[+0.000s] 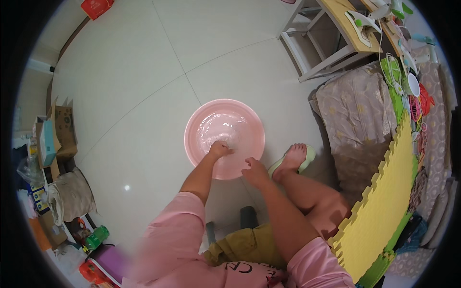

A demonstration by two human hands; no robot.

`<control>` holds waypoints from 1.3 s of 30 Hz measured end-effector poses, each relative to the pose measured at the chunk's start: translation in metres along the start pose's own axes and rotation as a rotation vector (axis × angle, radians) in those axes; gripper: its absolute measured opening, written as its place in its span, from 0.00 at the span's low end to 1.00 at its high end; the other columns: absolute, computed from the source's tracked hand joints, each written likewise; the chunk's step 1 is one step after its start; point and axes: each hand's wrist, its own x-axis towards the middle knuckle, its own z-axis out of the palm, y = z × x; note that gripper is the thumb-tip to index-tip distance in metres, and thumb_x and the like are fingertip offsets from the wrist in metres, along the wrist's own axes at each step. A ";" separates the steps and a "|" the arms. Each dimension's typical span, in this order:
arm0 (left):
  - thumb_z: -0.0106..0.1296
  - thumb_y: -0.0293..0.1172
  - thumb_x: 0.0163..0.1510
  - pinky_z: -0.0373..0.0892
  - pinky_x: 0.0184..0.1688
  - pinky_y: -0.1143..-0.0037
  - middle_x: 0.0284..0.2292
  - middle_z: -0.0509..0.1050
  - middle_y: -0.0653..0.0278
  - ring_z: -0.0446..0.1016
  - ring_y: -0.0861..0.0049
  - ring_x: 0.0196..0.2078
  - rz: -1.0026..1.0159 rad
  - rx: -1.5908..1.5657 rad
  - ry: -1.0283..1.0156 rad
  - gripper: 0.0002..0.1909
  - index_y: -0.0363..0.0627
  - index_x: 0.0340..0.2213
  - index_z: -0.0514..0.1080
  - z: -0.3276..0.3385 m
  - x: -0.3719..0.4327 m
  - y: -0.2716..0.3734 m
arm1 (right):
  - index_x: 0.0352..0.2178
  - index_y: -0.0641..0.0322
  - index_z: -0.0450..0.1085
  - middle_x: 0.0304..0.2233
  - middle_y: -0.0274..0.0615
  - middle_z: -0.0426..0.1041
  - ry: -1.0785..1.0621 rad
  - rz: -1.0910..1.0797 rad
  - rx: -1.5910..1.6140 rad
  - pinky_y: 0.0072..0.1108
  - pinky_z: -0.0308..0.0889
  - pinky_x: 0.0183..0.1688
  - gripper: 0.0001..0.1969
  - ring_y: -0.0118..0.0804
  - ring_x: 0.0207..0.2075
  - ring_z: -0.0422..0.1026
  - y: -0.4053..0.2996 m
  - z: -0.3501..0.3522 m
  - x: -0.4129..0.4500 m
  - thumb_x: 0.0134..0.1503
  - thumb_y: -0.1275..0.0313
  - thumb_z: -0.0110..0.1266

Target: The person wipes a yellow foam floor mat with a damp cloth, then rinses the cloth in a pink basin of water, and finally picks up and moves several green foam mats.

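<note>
A round pink plastic basin (224, 105) stands on the tiled floor before me, with rippling, clear water in it. My left hand (219, 149) is over the basin's lower middle, close to the water, its fingers curled; whether it holds anything or dips into the water is hard to tell. Near the basin's lower right rim is my right hand (256, 172), with fingers partly bent and apart and nothing visible in it.
My foot in a pale green slipper (309, 158) rests right of the basin. Further right are a patterned cloth-covered pile (356, 104), a yellow foam mat (378, 194) and a wooden-topped table (349, 25). Cardboard boxes (65, 129) and a green bottle (97, 237) lie left.
</note>
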 end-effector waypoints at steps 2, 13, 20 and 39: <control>0.65 0.30 0.38 0.71 0.33 0.67 0.26 0.77 0.55 0.76 0.61 0.29 -0.138 -0.294 -0.143 0.11 0.40 0.24 0.74 -0.010 -0.002 0.000 | 0.48 0.67 0.67 0.45 0.61 0.70 0.000 0.003 -0.024 0.35 0.65 0.51 0.25 0.57 0.47 0.70 0.003 -0.001 0.001 0.47 0.69 0.52; 0.52 0.37 0.54 0.68 0.48 0.59 0.47 0.70 0.48 0.72 0.49 0.45 -0.166 0.402 0.539 0.20 0.47 0.47 0.65 0.003 -0.016 0.000 | 0.45 0.66 0.69 0.45 0.57 0.72 -0.035 -0.014 -0.125 0.35 0.65 0.51 0.21 0.54 0.48 0.70 -0.002 -0.004 -0.007 0.49 0.69 0.52; 0.54 0.29 0.51 0.69 0.48 0.61 0.51 0.65 0.50 0.71 0.53 0.47 -0.102 0.419 0.241 0.19 0.48 0.46 0.67 0.011 -0.020 -0.007 | 0.45 0.66 0.70 0.43 0.55 0.74 -0.114 -0.014 -0.122 0.34 0.66 0.51 0.20 0.52 0.47 0.72 -0.015 -0.007 -0.012 0.50 0.68 0.51; 0.54 0.26 0.44 0.69 0.42 0.65 0.28 0.73 0.52 0.74 0.54 0.35 0.113 0.444 0.757 0.16 0.47 0.39 0.70 0.018 -0.032 0.008 | 0.41 0.64 0.72 0.40 0.55 0.75 -0.041 -0.006 -0.053 0.35 0.67 0.49 0.17 0.54 0.44 0.73 -0.013 -0.006 -0.012 0.49 0.69 0.50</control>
